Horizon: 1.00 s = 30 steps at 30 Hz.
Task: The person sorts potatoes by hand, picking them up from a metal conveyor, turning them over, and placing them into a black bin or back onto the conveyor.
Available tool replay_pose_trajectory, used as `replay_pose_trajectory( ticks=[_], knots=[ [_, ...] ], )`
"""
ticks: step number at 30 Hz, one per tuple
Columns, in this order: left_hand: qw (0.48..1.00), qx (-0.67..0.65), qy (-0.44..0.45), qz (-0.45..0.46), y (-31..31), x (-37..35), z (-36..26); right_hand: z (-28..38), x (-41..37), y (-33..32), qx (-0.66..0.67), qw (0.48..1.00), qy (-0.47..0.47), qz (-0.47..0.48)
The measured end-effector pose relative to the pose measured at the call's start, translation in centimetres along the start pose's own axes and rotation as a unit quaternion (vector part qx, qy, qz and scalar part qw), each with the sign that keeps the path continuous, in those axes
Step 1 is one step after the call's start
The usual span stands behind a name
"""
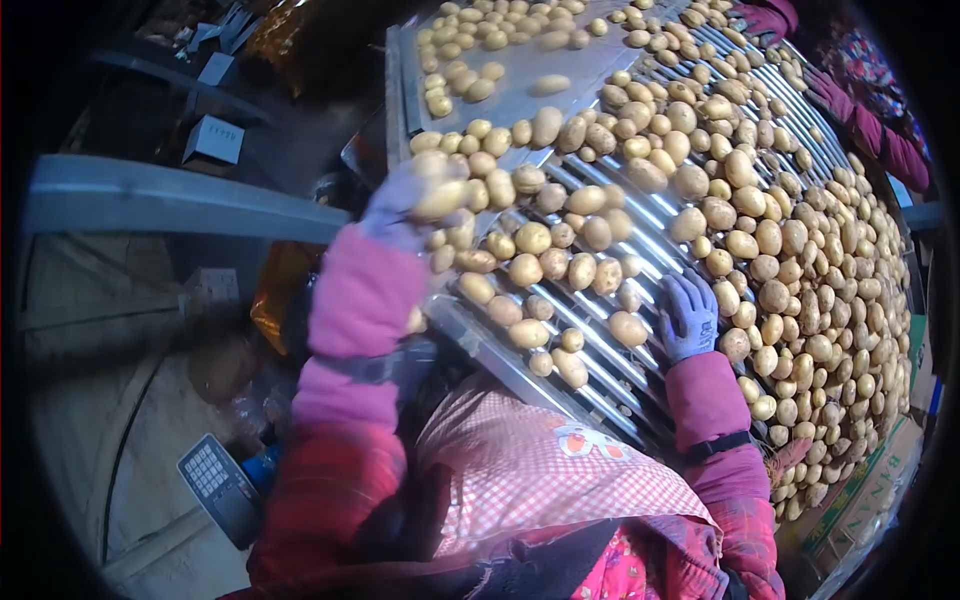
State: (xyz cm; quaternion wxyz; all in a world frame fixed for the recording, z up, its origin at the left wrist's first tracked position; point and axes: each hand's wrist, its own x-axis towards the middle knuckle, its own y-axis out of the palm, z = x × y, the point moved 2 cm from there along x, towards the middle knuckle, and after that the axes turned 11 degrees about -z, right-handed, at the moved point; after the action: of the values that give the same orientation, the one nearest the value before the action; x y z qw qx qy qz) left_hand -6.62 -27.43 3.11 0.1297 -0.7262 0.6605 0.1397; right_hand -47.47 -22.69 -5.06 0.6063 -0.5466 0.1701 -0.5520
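My left hand (pixel 398 205), in a purple-grey glove and smeared by motion, is at the left edge of the roller table (pixel 625 385). Its fingers are closed around a blurred potato (pixel 438 200), and other potatoes lie close beside it. On the metal rollers rests my right hand (pixel 688 315), gloved the same way, with fingers stretched out and no potato in its grasp. It touches the edge of the large potato heap (pixel 800 300) on the right. Between my hands, a looser group of potatoes (pixel 555 265) lies across the rollers.
A metal sheet (pixel 600 75) with more potatoes adjoins the rollers at the back. A co-worker's gloved hands (pixel 828 95) work at the far right. A printed cardboard box (pixel 870 490) stands at lower right. A keypad device (pixel 215 485) and grey beam (pixel 180 198) are left.
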Motion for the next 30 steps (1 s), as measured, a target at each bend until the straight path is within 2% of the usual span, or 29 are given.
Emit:
replay_pose_trajectory(
  ticks=[1,2,4,6,8,9,10,11,12,13,14,15,16,17,18,19,20,22,24,25,27,28,30],
  knots=[
    [0.979,-0.18,0.061,-0.077,-2.1,-3.7,-1.0,-0.1,0.0,0.1,0.003,1.0,-0.005,-0.007],
    [0.957,-0.213,0.059,-0.19,-6.1,-5.8,1.7,-0.1,-0.1,0.3,0.005,1.0,-0.009,-0.016],
    [0.932,-0.151,-0.025,-0.328,-13.5,-10.7,6.4,0.2,0.1,0.0,-0.001,1.0,-0.009,-0.005],
    [0.903,-0.088,-0.098,-0.41,-18.6,-14.8,12.3,0.0,0.0,0.3,-0.003,1.0,-0.011,-0.005],
    [0.88,0.003,-0.196,-0.433,-23.2,-17.6,19.3,0.2,0.1,0.1,-0.015,1.0,-0.018,0.005],
    [0.881,0.002,-0.197,-0.431,-25.6,-18.3,22.8,0.2,0.0,0.3,-0.014,1.0,-0.016,0.006],
    [0.844,0.222,-0.127,-0.472,-27.8,-18.4,25.3,0.1,0.0,0.3,-0.016,1.0,-0.013,0.005],
    [0.76,0.428,-0.05,-0.487,-28.6,-18.1,26.3,0.1,0.1,0.2,-0.021,1.0,-0.011,0.005],
    [0.651,0.615,0.3,-0.328,-24.8,-17.1,21.9,0.2,0.1,0.2,-0.02,1.0,-0.01,0.007],
    [0.605,0.645,0.413,-0.217,-22.3,-15.4,16.5,0.3,0.0,0.1,-0.016,1.0,-0.011,0.009],
    [0.807,0.426,0.295,-0.282,-20.9,-12.2,14.2,0.2,0.0,0.1,-0.017,1.0,-0.013,0.009],
    [0.922,0.163,0.148,-0.317,-18.4,-9.2,12.5,0.2,0.0,0.1,-0.022,1.0,-0.014,0.005],
    [0.913,0.163,0.237,-0.289,-13.7,-7.9,8.4,0.2,0.0,0.2,-0.024,1.0,-0.015,0.001],
    [0.91,0.273,0.199,-0.241,-9.6,-6.4,4.1,0.4,0.0,0.3,-0.021,1.0,-0.014,-0.004],
    [0.884,0.302,0.323,-0.15,-8.7,-2.7,5.3,0.5,0.0,0.2,-0.019,1.0,-0.016,-0.007],
    [0.891,0.284,0.336,-0.113,-3.0,-2.7,1.4,0.4,0.1,0.1,-0.019,1.0,-0.018,-0.01],
    [0.918,0.266,0.287,-0.056,0.1,-0.7,1.0,0.6,0.1,-0.1,-0.015,1.0,-0.011,-0.013],
    [0.788,0.457,0.413,-0.023,5.2,2.3,-0.1,0.6,0.1,-0.2,-0.011,1.0,-0.003,-0.008],
    [0.725,0.551,0.414,-0.012,8.1,6.2,2.3,0.3,0.0,0.0,-0.01,1.0,0.002,-0.009],
    [0.723,0.55,0.418,-0.015,9.0,7.6,3.0,0.3,-0.1,0.0,-0.007,1.0,0.004,-0.008],
    [0.682,0.656,0.321,0.048,10.1,9.2,3.5,0.0,-0.1,0.1,-0.005,1.0,0.005,0.001],
    [0.682,0.657,0.32,0.04,10.2,9.6,3.7,0.0,-0.2,0.1,-0.005,1.0,0.013,0.005],
    [0.725,0.629,0.278,0.028,9.5,7.6,2.8,0.1,-0.1,0.0,-0.004,1.0,0.014,0.017]
  ],
)
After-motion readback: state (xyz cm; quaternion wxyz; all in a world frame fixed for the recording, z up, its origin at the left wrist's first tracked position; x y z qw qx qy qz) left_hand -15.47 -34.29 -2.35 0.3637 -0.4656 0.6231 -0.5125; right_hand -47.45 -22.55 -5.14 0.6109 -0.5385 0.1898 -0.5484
